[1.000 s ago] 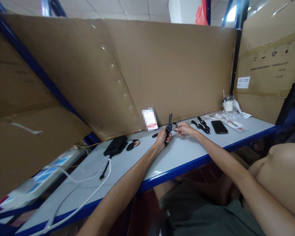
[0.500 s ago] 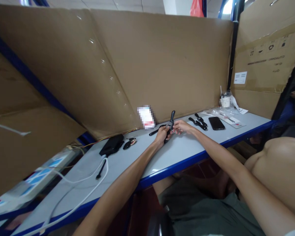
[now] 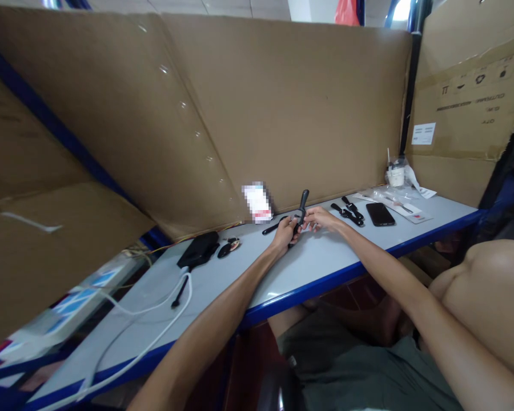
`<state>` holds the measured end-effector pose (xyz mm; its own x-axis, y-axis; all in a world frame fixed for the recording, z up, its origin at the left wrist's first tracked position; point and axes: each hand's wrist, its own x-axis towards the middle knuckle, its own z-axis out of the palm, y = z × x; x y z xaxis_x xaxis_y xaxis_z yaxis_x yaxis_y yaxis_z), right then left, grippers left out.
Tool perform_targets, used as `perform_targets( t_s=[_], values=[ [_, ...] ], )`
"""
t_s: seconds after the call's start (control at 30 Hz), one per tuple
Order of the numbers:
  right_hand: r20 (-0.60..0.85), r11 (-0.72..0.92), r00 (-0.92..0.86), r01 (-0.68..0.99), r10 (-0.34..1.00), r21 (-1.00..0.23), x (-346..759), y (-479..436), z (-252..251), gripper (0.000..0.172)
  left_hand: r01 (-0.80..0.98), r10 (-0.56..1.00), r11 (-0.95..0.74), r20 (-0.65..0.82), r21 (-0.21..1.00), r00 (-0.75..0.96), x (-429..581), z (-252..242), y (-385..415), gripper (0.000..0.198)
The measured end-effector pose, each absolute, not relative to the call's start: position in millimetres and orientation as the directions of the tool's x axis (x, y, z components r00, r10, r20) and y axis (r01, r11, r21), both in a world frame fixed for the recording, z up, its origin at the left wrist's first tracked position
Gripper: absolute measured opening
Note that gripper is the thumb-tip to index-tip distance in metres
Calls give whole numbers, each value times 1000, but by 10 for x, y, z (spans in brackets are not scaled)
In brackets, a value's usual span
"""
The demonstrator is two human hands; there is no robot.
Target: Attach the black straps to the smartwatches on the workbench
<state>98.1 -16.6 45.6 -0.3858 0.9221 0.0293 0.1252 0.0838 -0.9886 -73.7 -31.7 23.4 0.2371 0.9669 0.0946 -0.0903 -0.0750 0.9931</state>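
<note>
Black watch with a rubbery strap (image 3: 300, 210) is up off the pale grey worktop (image 3: 282, 274), held above its far half, just short of the brown cardboard back wall (image 3: 282, 114). The left hand (image 3: 285, 230) has its grip wrapped around the lower strap, and one strap end pokes straight up. The right hand (image 3: 320, 217) meets it from the side, fingertips close together at the watch body. Whether they pinch it or only touch it, I cannot tell from here.

I read this as mid-handling: the watch is in hand, not set down. Two more black strapped pieces (image 3: 348, 211) lie on the worktop beside a black phone (image 3: 380, 214), untouched. Both arms are stretched long across the worktop's blue edge, wrists low.
</note>
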Motion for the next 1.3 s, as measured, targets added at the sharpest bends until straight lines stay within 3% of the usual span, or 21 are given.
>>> perform_targets(
  t_s=[0.1, 0.2, 0.27, 0.4, 0.57, 0.63, 0.83, 1.07, 1.13, 1.2, 1.3],
  values=[
    [102, 193, -275, 331, 956, -924, 1018, -128, 466, 13, -98, 971, -64, 85, 993, 226, -726, 234, -319, 27],
    [399, 281, 26, 668, 917, -689, 1158, -88, 512, 18, -138, 976, -32, 61, 990, 210, -725, 237, -320, 30],
    [515, 214, 137, 798, 846, -564, 1287, -69, 555, 22, -166, 978, -8, 42, 986, 203, -729, 241, -320, 30],
    [465, 58, 216, 860, 859, -506, 1453, -65, 598, 25, -221, 977, 57, -8, 974, 213, -742, 251, -324, 28],
    [332, 64, 65, 930, 941, -363, 1369, -87, 510, 19, -224, 977, 82, -34, 971, 209, -744, 258, -335, 22],
    [286, 78, 22, 940, 958, -333, 1320, -88, 472, 26, -222, 976, 89, -40, 971, 215, -741, 260, -340, 23],
    [170, 67, -4, 929, 985, -364, 1301, -49, 443, 39, -201, 974, 88, -42, 976, 224, -733, 252, -340, 19],
    [128, 41, 20, 888, 992, -458, 1354, 60, 409, 17, -223, 970, 82, -26, 971, 242, -737, 221, -323, 20],
    [215, 77, 47, 843, 975, -533, 1347, 81, 411, 15, -228, 968, 103, -45, 968, 245, -742, 224, -316, 18],
    [278, 127, 85, 739, 957, -662, 1320, 86, 433, 26, -228, 964, 137, -77, 964, 254, -750, 232, -306, 17],
    [214, 162, 91, 394, 973, -905, 1258, 52, 497, 34, -217, 953, 184, -120, 959, 279, -765, 245, -292, 13]
  ],
)
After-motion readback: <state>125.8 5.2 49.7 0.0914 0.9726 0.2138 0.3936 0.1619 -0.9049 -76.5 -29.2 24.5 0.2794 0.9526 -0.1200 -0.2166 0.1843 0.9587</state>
